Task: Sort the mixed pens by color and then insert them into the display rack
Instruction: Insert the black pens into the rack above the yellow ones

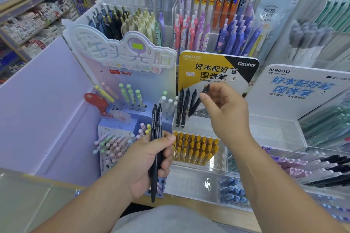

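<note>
The person's right grip (225,111) pinches one black pen (195,105) near its clip end, between thumb and fingertips. The barrel slants down and away to the left of the grip, and its tip hangs just above the clear rack (203,114). Three standing black pens (182,104) already sit in the rack's holes, just left of that tip. The left grip (151,159), lower and nearer the body, is curled round an upright bundle of black pens (156,119).

To seat this one well, I'd say it wants bringing upright first. At this slant the tip would likely skate over the plastic rather than drop in. Aim for the free hole beside the standing three, so the black ones sit as one group, and release only once the barrel has dropped home. Knocking the neighbours looks like the main risk.

The pens seem to be slim, round-barrelled matte plastic with clips, light and probably a little slippery. The rack is glossy and transparent, and its holes are hard to pick out in the glare. Below the right grip, mustard-yellow pens (195,147) stand packed in rows.
</note>
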Motion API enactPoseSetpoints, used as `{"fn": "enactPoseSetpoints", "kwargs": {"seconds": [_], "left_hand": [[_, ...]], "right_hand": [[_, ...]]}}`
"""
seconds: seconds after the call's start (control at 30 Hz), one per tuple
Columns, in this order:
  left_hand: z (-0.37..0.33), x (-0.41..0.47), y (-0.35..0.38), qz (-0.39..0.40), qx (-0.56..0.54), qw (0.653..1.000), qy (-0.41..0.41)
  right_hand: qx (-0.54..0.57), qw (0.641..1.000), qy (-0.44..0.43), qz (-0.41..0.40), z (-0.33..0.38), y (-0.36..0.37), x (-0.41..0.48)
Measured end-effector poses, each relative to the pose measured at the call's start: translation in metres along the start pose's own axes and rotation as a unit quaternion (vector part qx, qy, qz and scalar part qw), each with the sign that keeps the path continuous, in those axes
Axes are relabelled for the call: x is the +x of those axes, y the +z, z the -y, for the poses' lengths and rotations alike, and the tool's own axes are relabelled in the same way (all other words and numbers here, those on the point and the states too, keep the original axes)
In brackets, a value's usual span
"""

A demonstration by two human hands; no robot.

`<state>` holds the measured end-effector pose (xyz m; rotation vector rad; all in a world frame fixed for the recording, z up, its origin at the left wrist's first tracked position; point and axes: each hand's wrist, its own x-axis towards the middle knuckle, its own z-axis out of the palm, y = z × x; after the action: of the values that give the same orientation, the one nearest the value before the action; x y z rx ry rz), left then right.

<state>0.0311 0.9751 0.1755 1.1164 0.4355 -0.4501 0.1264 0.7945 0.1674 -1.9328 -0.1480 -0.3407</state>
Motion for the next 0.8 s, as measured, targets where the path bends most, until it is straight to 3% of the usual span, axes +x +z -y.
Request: {"fn": "enactPoseSetpoints", "kwargs": {"seconds": [0.8], "left_hand": [[-0.001,-0.001,-0.006,-0.005,-0.014,1.000,0.007]], "right_hand": [[-0.196,0.978,-0.033,0.063,-0.019,0.019,-0.002]]}}
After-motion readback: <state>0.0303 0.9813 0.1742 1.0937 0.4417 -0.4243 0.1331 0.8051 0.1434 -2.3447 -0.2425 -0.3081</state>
